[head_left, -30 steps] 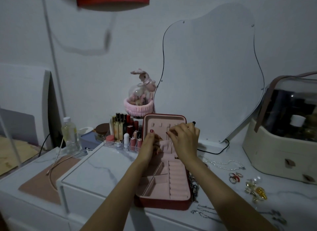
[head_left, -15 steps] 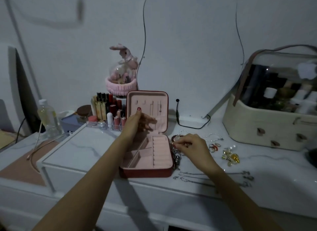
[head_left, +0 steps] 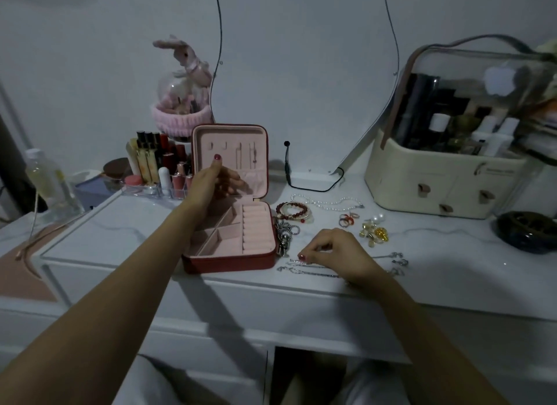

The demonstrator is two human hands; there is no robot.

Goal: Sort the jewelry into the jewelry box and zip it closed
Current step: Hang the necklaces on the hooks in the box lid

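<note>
The right hand [head_left: 334, 254] covers the middle of the thin silver chains [head_left: 304, 269] at lower centre, so what its curled fingertips pinch is unclear; the left hand [head_left: 211, 184] hides part of the jewelry box [head_left: 238, 254] lid pocket; the cosmetics case [head_left: 446, 181] is cut off at the right edge.

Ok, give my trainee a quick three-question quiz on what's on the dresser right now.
1. True or false: the jewelry box is zipped shut.
2. Which hand pinches at the silver chains? A) left hand B) right hand C) neither
3. Fill in: the red bead bracelets lie to the ___ of the box.

Key:
1. False. It stands open, the left hand at its lid.
2. B, the right hand.
3. Right.
</note>
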